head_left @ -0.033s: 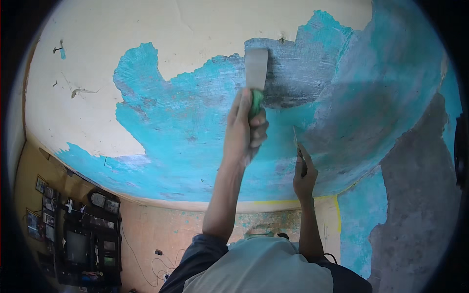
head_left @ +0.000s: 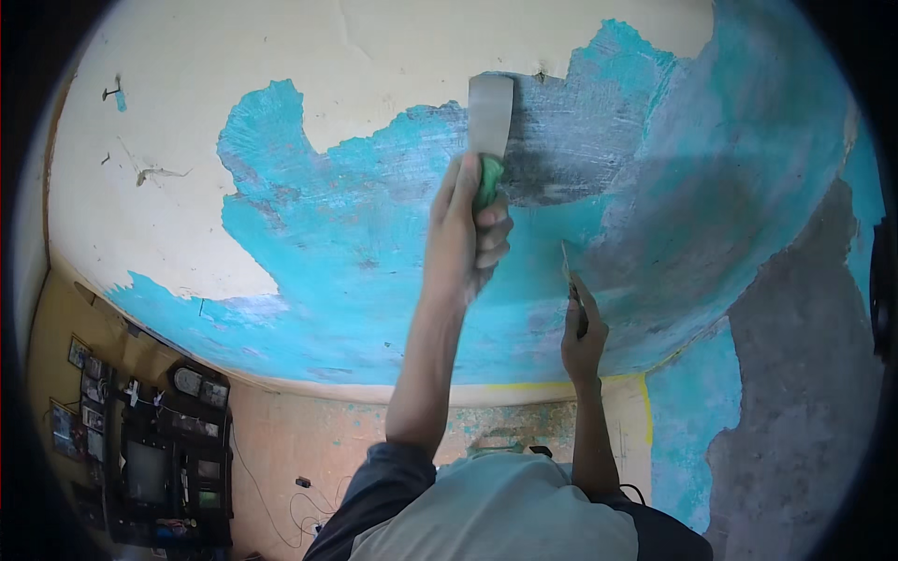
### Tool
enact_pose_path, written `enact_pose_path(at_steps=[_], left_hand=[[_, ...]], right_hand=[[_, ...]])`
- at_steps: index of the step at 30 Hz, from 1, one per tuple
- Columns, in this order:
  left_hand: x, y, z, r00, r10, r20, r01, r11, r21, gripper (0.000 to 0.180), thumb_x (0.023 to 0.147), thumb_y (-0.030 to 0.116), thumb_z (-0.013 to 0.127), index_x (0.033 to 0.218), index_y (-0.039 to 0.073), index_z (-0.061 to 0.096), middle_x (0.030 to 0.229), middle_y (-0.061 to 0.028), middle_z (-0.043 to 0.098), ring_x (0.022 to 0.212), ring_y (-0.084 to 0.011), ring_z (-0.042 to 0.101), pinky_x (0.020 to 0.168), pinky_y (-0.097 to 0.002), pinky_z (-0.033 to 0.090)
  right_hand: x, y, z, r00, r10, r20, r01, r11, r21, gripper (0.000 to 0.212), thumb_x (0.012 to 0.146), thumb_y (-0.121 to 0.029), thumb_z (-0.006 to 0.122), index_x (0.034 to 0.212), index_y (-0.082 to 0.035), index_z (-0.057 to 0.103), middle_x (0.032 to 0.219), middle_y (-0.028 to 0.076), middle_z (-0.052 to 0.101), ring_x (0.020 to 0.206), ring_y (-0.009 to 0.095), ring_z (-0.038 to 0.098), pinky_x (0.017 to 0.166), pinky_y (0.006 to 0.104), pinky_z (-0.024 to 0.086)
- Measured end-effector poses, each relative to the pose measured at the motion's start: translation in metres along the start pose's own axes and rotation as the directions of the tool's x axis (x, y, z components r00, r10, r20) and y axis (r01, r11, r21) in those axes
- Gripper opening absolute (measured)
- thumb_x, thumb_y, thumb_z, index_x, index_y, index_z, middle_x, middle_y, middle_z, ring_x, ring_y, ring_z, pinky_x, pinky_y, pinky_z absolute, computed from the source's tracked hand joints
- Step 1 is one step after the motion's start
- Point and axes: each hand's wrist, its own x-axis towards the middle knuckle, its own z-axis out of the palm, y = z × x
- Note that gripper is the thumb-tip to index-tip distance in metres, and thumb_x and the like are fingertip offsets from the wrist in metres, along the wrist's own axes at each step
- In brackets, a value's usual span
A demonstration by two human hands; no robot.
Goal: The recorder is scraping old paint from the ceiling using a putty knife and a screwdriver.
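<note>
My left hand [head_left: 458, 229] is wrapped round the green handle of a putty knife [head_left: 490, 114]. Its broad metal blade points up and lies against the wall, with its tip at the edge where the cream paint [head_left: 393, 56] meets bare grey plaster [head_left: 580, 140]. Lower and to the right, my right hand [head_left: 584, 341] grips a second scraper [head_left: 565, 257], seen almost edge-on, its thin blade pointing up near the turquoise paint [head_left: 374, 252]. The right fingers close round a dark handle that is mostly hidden.
A nail [head_left: 112, 93] sticks out of the cream wall at the upper left. At the lower left stands a dark cabinet [head_left: 150, 472] with a television and framed pictures. Loose cables [head_left: 304, 514] lie on the floor beside it. A large grey patch [head_left: 795, 374] covers the wall at the right.
My left hand has slid the putty knife a short way up the wall, bringing its blade tip to the cream paint's edge. My right hand stays where it was.
</note>
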Motion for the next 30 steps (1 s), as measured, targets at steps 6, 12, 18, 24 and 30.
enact_pose_path(at_steps=[6, 12, 18, 24, 30], left_hand=[[-0.005, -0.009, -0.010, 0.999, 0.023, -0.022, -0.023, 1.000, 0.007, 0.023, 0.112, 0.041, 0.047, 0.117, 0.020, 0.054, 0.066, 0.0082, 0.035, 0.046, 0.0002, 0.023, 0.034, -0.0175, 0.014], [-0.006, -0.014, -0.006, 0.999, 0.005, -0.034, -0.005, 1.000, -0.005, 0.024, 0.110, 0.044, 0.050, 0.116, 0.021, 0.054, 0.066, 0.0082, 0.033, 0.046, -0.0003, 0.021, 0.034, -0.0184, 0.012], [-0.016, -0.021, -0.017, 0.999, -0.044, -0.015, 0.043, 0.997, -0.060, 0.024, 0.110, 0.044, 0.051, 0.115, 0.021, 0.054, 0.066, 0.0082, 0.034, 0.047, 0.0000, 0.025, 0.035, -0.0176, 0.014], [0.000, 0.006, -0.002, 1.000, 0.010, 0.000, -0.010, 1.000, 0.023, 0.024, 0.111, 0.043, 0.049, 0.117, 0.019, 0.054, 0.066, 0.0085, 0.036, 0.047, 0.0012, 0.025, 0.034, -0.0165, 0.014], [-0.014, -0.020, -0.018, 0.999, -0.027, -0.028, 0.025, 0.998, -0.058, 0.024, 0.110, 0.043, 0.050, 0.116, 0.020, 0.054, 0.065, 0.0086, 0.036, 0.047, 0.0008, 0.024, 0.034, -0.0167, 0.013]], right_hand=[[-0.001, 0.001, -0.003, 1.000, -0.009, 0.007, 0.009, 1.000, -0.003, 0.040, 0.106, -0.005, 0.054, 0.146, -0.008, 0.060, 0.111, 0.009, 0.076, 0.060, 0.004, 0.038, 0.054, 0.0237, 0.034], [-0.001, 0.001, 0.003, 1.000, -0.016, -0.016, 0.017, 1.000, 0.022, 0.040, 0.107, -0.005, 0.053, 0.146, -0.008, 0.060, 0.111, 0.009, 0.076, 0.060, 0.005, 0.039, 0.054, 0.0241, 0.034], [-0.002, 0.000, 0.003, 0.999, -0.036, -0.017, 0.036, 0.999, 0.035, 0.043, 0.105, -0.002, 0.055, 0.147, -0.011, 0.060, 0.109, 0.009, 0.078, 0.057, 0.004, 0.036, 0.051, 0.0252, 0.030], [0.000, -0.002, 0.000, 1.000, -0.024, -0.015, 0.024, 1.000, 0.016, 0.043, 0.105, -0.002, 0.056, 0.147, -0.011, 0.060, 0.099, 0.005, 0.076, 0.056, 0.004, 0.033, 0.050, 0.0257, 0.027], [-0.004, 0.000, 0.000, 1.000, -0.021, -0.017, 0.021, 1.000, -0.010, 0.043, 0.105, -0.003, 0.056, 0.147, -0.011, 0.060, 0.092, 0.003, 0.074, 0.057, 0.004, 0.031, 0.050, 0.0256, 0.027]])
